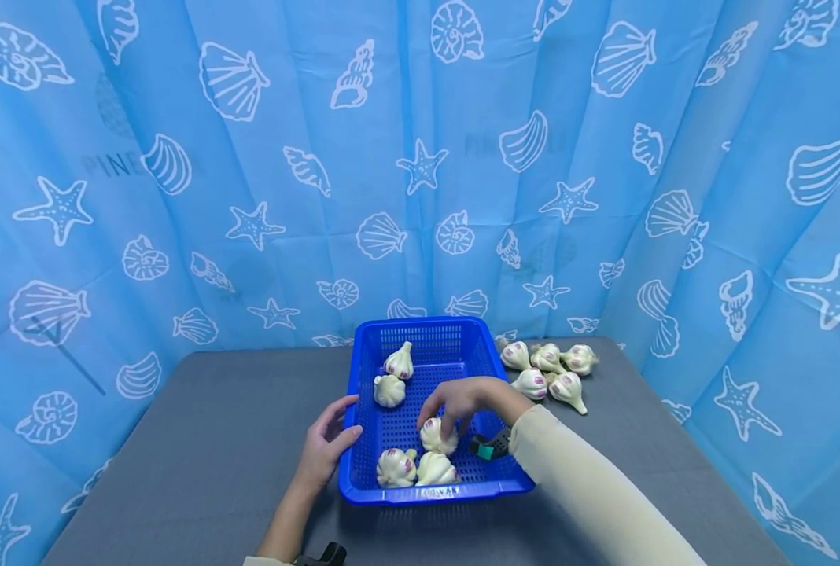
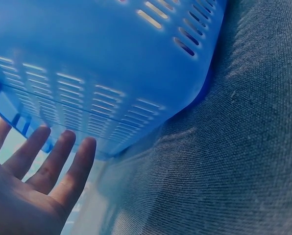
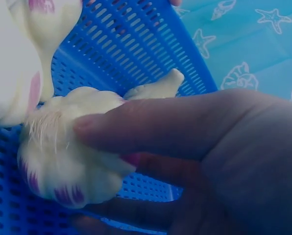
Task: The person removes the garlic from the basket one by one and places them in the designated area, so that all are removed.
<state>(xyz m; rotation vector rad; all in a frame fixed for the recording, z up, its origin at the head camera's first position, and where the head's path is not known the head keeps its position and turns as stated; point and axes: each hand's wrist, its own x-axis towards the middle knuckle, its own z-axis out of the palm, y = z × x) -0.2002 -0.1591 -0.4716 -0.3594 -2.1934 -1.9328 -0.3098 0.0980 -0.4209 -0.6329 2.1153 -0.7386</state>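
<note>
A blue plastic basket point(image 1: 430, 494) stands on the grey table and has several garlic bulbs in it. Inside, toward its front, my right hand point(image 1: 466, 397) holds a garlic bulb point(image 1: 434, 438). The right wrist view shows the thumb on the root side of that garlic bulb point(image 3: 62, 161), with fingers around its far side, partly hidden. Two bulbs point(image 1: 396, 475) point(image 1: 436, 470) lie at the front wall, and two more point(image 1: 399, 362) point(image 1: 389, 391) at the back left. My left hand point(image 1: 324, 448) touches the basket's left rim; its fingers point(image 2: 62, 161) are spread and nearly straight beside the slotted wall.
To the right of the basket, a group of several garlic bulbs point(image 1: 547, 369) lies on the grey table point(image 1: 236, 440). A blue curtain point(image 1: 420, 236) with white shell prints hangs behind and at both sides. A dark wrist strap point(image 1: 491, 446) is on the right wrist, over the basket.
</note>
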